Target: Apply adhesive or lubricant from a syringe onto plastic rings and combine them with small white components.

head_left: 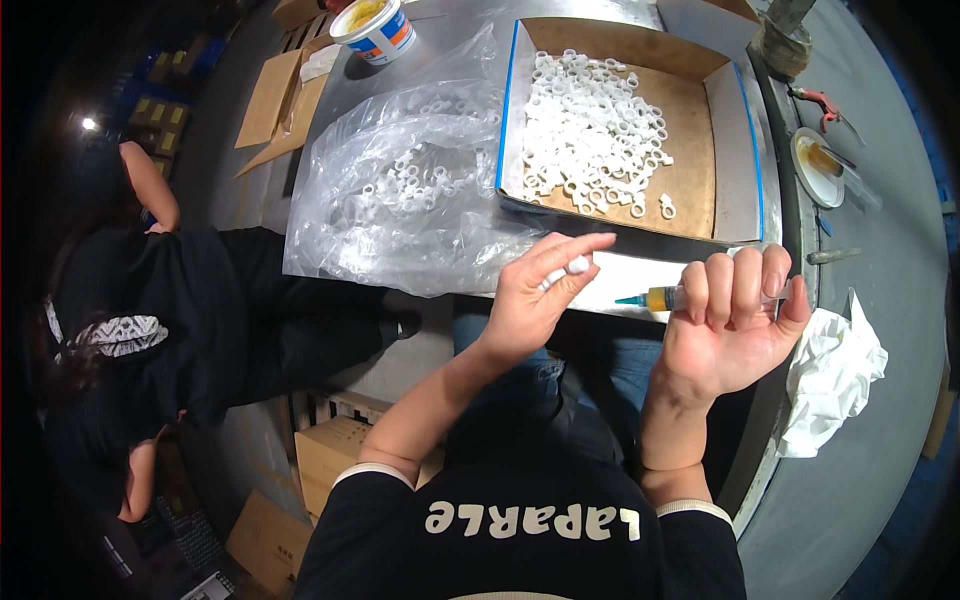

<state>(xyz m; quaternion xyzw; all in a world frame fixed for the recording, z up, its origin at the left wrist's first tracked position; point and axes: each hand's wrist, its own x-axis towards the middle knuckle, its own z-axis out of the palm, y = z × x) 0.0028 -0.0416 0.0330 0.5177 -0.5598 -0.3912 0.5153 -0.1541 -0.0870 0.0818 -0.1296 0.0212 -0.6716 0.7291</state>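
Observation:
My left hand (525,305) pinches a small white plastic piece (568,270) between thumb and fingers, just in front of the box. Opposite it, my right hand (715,345) is wrapped round a clear syringe (664,299) with yellowish contents and a teal tip that points left toward the piece, without touching it. Beyond both hands, a shallow cardboard box (738,150) with blue edges holds a heap of white plastic rings (590,130). Left of the box lies a clear plastic bag (350,165) with more white rings (410,185) inside.
A white tub (378,38) with yellow contents stands at the far left. On the right are a white dish (808,180), a red-handled tool (826,106) and a crumpled white cloth or paper (830,385). Another person in black (190,310) is at the left. Cardboard boxes (330,455) sit below.

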